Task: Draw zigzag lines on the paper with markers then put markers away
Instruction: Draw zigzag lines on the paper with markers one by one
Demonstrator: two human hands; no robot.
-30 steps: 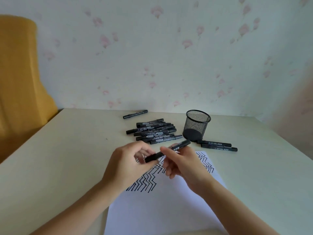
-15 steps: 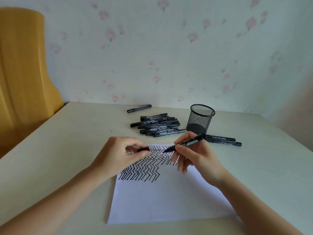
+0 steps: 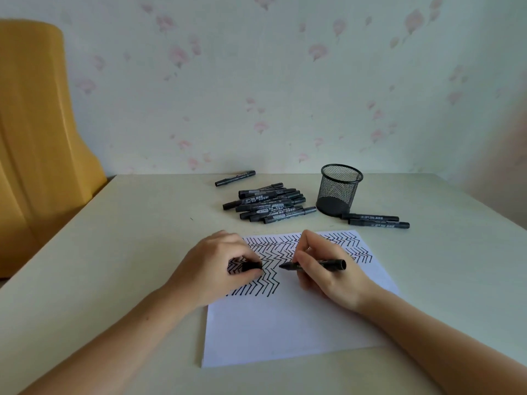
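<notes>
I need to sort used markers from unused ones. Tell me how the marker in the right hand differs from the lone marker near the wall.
The marker in the right hand is uncapped, its tip bared over the paper; the lone marker is capped. The held one is gripped off the table; the lone one lies flat, untouched, behind the pile. The left hand holds a cap, apparently the held marker's. Both are black.

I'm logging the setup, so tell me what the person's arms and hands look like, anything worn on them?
Both forearms are bare, no sleeves in view. The left hand and right hand show no gloves, rings, watch or bracelets. No markings visible.
</notes>
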